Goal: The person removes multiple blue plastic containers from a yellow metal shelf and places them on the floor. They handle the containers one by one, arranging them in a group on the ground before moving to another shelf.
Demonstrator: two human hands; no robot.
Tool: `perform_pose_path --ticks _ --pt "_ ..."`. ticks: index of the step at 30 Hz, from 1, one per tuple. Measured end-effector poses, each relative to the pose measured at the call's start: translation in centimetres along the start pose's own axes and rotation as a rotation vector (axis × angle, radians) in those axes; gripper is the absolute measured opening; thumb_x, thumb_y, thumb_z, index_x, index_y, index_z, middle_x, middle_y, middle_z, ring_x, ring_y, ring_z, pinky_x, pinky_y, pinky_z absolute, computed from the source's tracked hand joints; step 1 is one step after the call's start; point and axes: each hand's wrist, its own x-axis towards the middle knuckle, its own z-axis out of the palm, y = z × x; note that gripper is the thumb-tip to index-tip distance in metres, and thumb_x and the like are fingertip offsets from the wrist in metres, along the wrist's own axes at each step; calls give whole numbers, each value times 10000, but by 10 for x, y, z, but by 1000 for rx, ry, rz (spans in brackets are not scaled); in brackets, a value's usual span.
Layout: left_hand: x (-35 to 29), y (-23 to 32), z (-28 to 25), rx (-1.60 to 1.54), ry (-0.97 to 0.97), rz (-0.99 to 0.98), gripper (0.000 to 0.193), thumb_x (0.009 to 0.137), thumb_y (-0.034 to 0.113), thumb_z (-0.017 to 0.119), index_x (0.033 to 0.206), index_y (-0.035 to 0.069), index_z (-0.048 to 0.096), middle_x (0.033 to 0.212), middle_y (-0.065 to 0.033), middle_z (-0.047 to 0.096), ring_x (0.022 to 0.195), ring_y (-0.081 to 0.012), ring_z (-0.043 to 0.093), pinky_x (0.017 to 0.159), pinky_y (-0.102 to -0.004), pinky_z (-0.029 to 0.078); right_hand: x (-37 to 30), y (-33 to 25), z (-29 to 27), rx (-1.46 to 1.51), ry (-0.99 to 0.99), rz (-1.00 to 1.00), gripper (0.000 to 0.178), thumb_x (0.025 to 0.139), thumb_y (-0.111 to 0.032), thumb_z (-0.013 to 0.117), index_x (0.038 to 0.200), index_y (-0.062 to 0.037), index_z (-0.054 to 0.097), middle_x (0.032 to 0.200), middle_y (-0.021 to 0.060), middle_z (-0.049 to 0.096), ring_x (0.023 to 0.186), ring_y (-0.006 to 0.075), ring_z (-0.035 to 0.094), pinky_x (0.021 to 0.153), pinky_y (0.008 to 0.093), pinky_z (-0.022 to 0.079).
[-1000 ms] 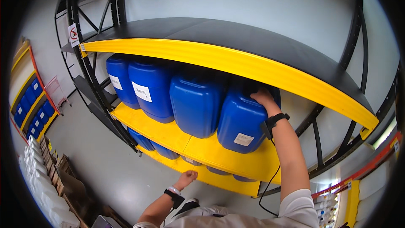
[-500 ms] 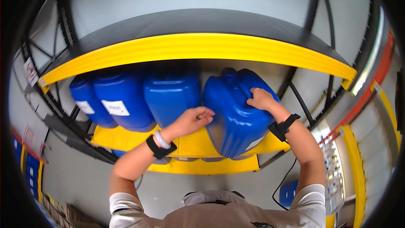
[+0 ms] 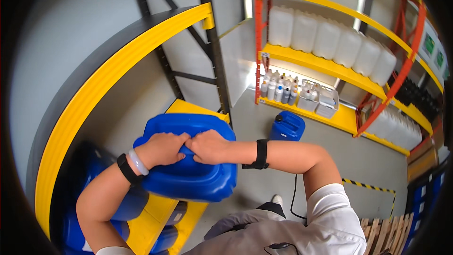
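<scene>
With our left hand (image 3: 163, 149) and right hand (image 3: 208, 147) both clasped around the top of the blue canister (image 3: 191, 179), in front of the yellow shelf (image 3: 147, 218), we judged its smooth shell stiff but slippery, probably heavy if filled, and best held there two-handed.

The jerrycan (image 3: 191, 175) is blue, the shelf beam (image 3: 62, 130) yellow, the floor tape (image 3: 368, 185) striped black and yellow.
</scene>
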Motion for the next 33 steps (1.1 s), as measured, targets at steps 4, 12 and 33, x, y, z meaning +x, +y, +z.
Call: perform_pose_path --ticks 4,12,33 --pt "37 36 -2 159 -135 74 249 729 249 603 896 67 575 811 -149 616 787 -321 590 697 -410 467 -57 27 -9 -6 66 -14 203 667 -146 567 803 -6 514 693 131 572 764 276 560 602 379 473" --pt "122 145 1 156 -196 231 230 743 237 595 887 59 581 826 -128 619 793 -296 593 682 -390 471 -178 105 -21 24 66 8 189 654 -135 587 780 -8 525 694 118 579 767 262 556 603 364 474" --pt "448 262 295 -337 -148 206 223 699 206 628 896 105 609 893 -97 613 799 -278 600 707 -381 480 -382 346 206 142 -81 661 198 633 -127 603 798 -41 534 744 103 588 796 249 547 670 348 471"
